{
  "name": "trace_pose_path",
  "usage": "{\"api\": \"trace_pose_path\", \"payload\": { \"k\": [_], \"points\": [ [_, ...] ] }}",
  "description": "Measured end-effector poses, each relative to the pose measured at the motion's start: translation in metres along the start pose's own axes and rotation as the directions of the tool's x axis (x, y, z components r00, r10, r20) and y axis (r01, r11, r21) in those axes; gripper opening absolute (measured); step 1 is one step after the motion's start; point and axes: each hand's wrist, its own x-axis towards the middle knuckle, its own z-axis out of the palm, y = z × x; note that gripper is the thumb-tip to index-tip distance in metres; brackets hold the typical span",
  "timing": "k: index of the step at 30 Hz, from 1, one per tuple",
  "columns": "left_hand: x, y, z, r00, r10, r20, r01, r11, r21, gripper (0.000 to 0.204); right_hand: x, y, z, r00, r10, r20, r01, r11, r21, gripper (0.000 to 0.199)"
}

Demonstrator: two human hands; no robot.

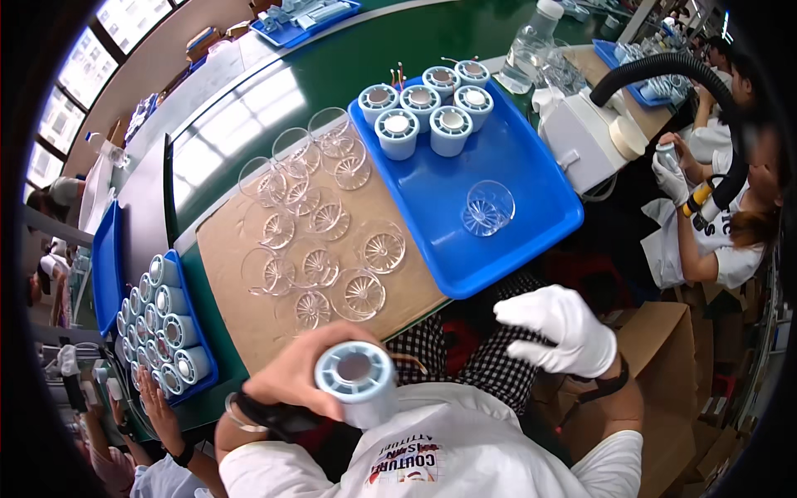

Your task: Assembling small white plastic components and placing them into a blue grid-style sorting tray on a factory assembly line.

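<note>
Pale blue and spoked around a grey centre, the cylindrical housing (357, 386) sat in your bare left hand (290, 368), between six and seven o'clock from the middle of the view. Your thumb lay along its near side and your fingers curved past its far rim, parted just as wide as its body; the spoked face pointed up.

Your right hand (563, 332), in a white glove, hung at four o'clock beside your checked trousers (502, 373), fingers extended and thumb well apart from them, its grasp free.

Toward nine and ten o'clock, clear fluted-bottom plastic cups (364, 295) stood close together on a brown cardboard sheet (257, 325). Between one and two o'clock, a blue tray (527, 241) carried seven similar housings (451, 129) grouped at its far end and one clear cup (488, 207) nearer you. Between eight and nine o'clock, another blue tray (207, 353) was packed with more such cylinders (170, 300).
</note>
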Motion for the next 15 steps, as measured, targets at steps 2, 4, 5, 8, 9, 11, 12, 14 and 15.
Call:
{"api": "trace_pose_path", "payload": {
  "k": [2,4,5,8,9,11,12,14,15],
  "points": [
    [-0.013,0.052,-0.025,0.967,0.147,-0.209,-0.098,0.969,0.227,0.076,0.023,0.011,-0.032,1.000,0.030,0.007,-0.027,0.968,-0.249,0.029],
    [-0.014,0.082,-0.068,0.842,0.373,-0.390,-0.098,0.816,0.570,0.076,0.054,0.017,-0.057,0.964,0.263,0.038,-0.250,0.947,-0.203,0.026],
    [-0.010,0.098,-0.083,0.789,0.401,-0.466,-0.032,0.784,0.620,0.072,0.071,0.024,-0.065,0.968,0.249,0.035,-0.237,0.949,-0.210,0.026],
    [0.015,0.134,-0.148,0.669,0.548,-0.502,0.251,0.469,0.847,0.064,0.122,0.042,-0.069,0.934,0.347,0.084,-0.204,0.713,-0.671,0.025],
    [0.028,0.142,-0.161,0.649,0.588,-0.482,0.348,0.334,0.876,0.063,0.139,0.042,-0.065,0.889,0.450,0.087,-0.253,0.639,-0.727,0.027],
    [0.045,0.151,-0.190,0.620,0.629,-0.468,0.460,0.192,0.867,0.063,0.172,0.051,-0.053,0.842,0.532,0.089,-0.279,0.571,-0.772,0.030],
    [0.060,0.152,-0.211,0.615,0.644,-0.455,0.469,0.166,0.868,0.064,0.181,0.053,-0.055,0.817,0.570,0.092,-0.308,0.564,-0.766,0.035],
    [0.070,0.141,-0.244,0.602,0.657,-0.454,0.498,0.136,0.856,0.064,0.196,0.071,-0.043,0.797,0.594,0.108,-0.327,0.575,-0.750,0.040],
    [0.075,0.133,-0.259,0.576,0.629,-0.522,0.556,0.166,0.814,0.065,0.201,0.081,-0.036,0.800,0.586,0.129,-0.312,0.590,-0.745,0.041]
  ]
}}
